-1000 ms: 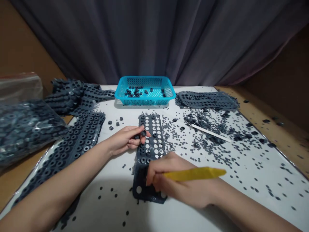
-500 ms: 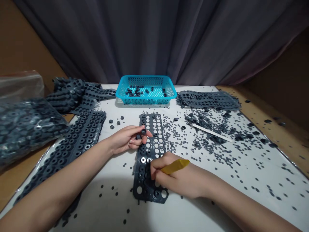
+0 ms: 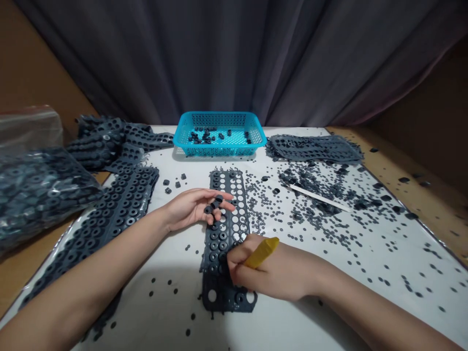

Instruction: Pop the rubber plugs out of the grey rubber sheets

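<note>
A black rubber sheet with rows of round holes and ring-shaped parts lies lengthwise before me. My left hand is over its left edge, thumb and fingers loosely curled around several small black rubber rings. On the near half of the sheet rests my right hand, closed round a yellow-handled tool. The tool's handle points up and to the right; its working end is hidden under my fingers.
A blue basket with some black pieces stands at the back. More ringed sheets and a clear bag of parts lie left. At right are scattered black discs, a white stick and another stacked sheet.
The fingers of my left hand have spread a little, showing more of the rings. My right hand has tipped the yellow handle more upright. The view has shifted slightly.
</note>
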Tool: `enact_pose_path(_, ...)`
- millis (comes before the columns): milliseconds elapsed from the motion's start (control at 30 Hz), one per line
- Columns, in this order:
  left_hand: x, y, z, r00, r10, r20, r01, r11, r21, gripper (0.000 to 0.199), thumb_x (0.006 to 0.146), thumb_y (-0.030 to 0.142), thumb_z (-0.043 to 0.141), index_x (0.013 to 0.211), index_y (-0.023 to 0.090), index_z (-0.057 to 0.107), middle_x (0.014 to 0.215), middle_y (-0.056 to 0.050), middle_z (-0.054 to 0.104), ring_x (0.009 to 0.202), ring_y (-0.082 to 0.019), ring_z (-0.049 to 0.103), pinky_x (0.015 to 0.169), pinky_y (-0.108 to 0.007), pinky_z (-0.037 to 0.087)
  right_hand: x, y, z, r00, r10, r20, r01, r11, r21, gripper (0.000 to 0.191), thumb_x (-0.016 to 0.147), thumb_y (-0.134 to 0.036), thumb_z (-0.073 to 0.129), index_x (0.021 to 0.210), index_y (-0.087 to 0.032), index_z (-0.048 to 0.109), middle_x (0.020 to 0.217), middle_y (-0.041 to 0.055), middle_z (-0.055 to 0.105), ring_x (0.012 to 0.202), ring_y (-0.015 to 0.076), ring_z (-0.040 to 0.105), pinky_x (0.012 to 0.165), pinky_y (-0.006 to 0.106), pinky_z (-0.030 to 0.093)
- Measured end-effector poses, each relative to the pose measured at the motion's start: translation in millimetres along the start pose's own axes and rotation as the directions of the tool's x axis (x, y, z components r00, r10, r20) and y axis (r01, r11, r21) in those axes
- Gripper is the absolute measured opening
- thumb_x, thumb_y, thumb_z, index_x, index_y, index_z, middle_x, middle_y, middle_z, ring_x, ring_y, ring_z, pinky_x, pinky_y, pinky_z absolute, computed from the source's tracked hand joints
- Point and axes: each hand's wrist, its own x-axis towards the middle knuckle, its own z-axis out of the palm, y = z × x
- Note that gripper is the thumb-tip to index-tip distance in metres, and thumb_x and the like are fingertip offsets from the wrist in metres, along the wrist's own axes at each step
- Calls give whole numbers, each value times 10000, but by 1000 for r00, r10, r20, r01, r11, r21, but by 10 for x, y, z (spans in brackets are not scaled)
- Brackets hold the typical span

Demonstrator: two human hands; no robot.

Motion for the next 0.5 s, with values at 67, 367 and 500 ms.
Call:
enact_pose_path(67,-5,7,11,1000,-10,-12,11,1000,3,324,908,147,378,1082,35,627,1009,-195,685,650,-137,635,535,-211,519,0,-5,5,1000,-3,10,3,1000,12,198,762,-147,445,567,-177,431,542,-32,467,532,93,404,497,241,287)
enact_pose_path(367,9,-12,34,974,113,-198,-85,986,144,160,858,210,531,827,89,630,680,-35,593,519,-76,539,460,-160,448,-12,135,-200,961,5,-276,67,965,252,148,780,-170,435,691,-168,554,615,-10,575,590,115,545,542,219,399)
enact_pose_path(500,18,-18,36,974,132,-187,-77,958,276,143,797,228,592,896,128,616,661,0,565,483,-58,474,429,-149,375,93,299,-213,868,73,-491,107,938,329,85,790,-203,477,723,-178,522,562,-27,558,553,119,550,531,221,392)
